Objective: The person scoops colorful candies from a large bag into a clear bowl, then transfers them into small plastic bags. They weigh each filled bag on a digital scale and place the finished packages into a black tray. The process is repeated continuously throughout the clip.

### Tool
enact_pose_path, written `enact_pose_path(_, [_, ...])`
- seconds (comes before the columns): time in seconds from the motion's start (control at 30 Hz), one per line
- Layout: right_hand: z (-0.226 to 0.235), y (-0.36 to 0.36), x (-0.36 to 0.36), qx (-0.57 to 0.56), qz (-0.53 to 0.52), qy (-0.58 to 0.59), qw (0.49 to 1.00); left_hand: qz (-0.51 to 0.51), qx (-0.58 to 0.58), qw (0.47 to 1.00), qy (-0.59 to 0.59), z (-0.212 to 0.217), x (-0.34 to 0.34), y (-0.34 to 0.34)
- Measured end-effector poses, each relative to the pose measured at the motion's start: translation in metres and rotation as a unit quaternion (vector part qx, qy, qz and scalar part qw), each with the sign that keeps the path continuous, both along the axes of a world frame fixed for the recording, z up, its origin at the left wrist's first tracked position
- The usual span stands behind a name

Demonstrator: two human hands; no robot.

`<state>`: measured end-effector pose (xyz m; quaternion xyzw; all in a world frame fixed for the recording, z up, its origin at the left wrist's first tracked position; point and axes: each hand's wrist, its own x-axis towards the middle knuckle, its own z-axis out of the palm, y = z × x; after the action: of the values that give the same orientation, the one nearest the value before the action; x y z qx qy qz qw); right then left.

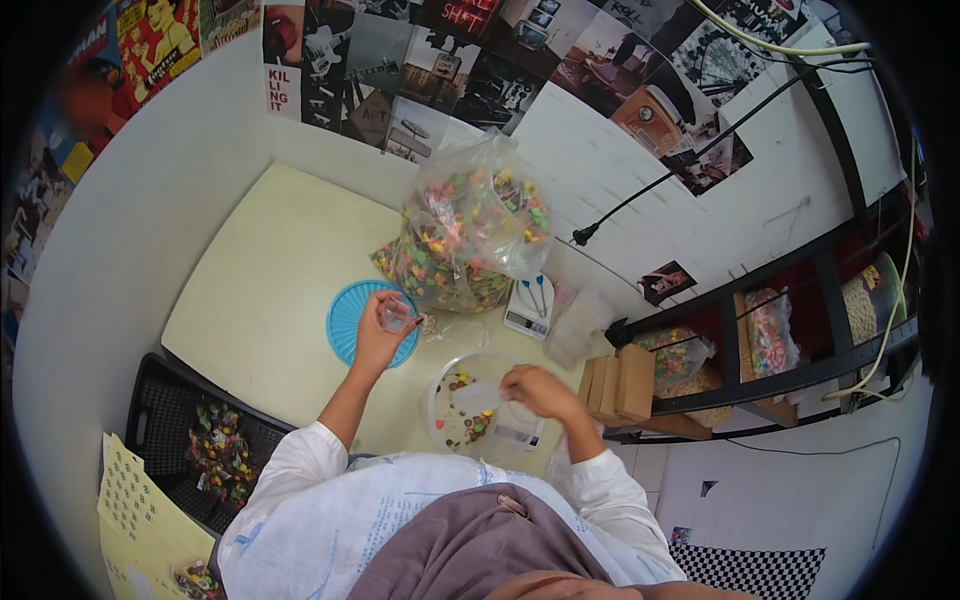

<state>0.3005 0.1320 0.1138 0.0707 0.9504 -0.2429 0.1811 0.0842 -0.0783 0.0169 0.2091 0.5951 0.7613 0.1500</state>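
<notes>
Candies (pixel 477 427), many-coloured, lie thinly over the bottom of the clear round tub (pixel 432 405), and from where I stand the work looks to be scooping small portions out of it. Over the tub's right side, the right hand (pixel 540 391) has its fingers drawn together on a translucent scoop-like piece (pixel 477 397); whether that piece carries anything, I cannot tell. Beyond the tub and to its left, above the blue lid (pixel 344 322), the left hand (pixel 376 326) is partly curled, thumb and fingers around a small clear container (pixel 396 317), perhaps a cup or a bag. Straight beyond the tub stands a bulging bag of more candies (pixel 470 235), with a white scale (pixel 527 308) to its right. As I judge it, the next move calls for a level scoop and a steady container mouth, so nothing spills.
</notes>
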Motion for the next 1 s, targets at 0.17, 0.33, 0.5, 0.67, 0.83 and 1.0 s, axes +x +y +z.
enact_pose_path(0.17, [0.114,0.037,-0.002,0.119,-0.152,0.244,0.95,0.047,-0.02,0.998,0.028,0.015,-0.032,0.001])
enact_pose_path(0.33, [0.141,0.072,-0.064,0.132,-0.145,0.387,0.901,0.036,0.018,0.999,0.009,0.021,-0.056,0.021])
enact_pose_path(0.5, [0.124,0.08,-0.148,0.039,-0.1,0.414,0.904,0.033,0.015,0.999,0.031,0.01,-0.061,0.049])
enact_pose_path(0.67, [0.09,0.095,-0.222,0.017,-0.022,0.405,0.914,0.022,-0.033,0.995,0.089,-0.015,-0.075,0.069])
enact_pose_path(0.83, [0.067,0.091,-0.268,0.1,0.074,0.383,0.915,0.054,-0.076,0.989,0.112,-0.03,-0.07,0.077])
enact_pose_path(1.0, [0.02,0.106,-0.277,-0.012,0.04,0.406,0.913,0.079,-0.083,0.985,0.126,-0.019,-0.059,0.084])
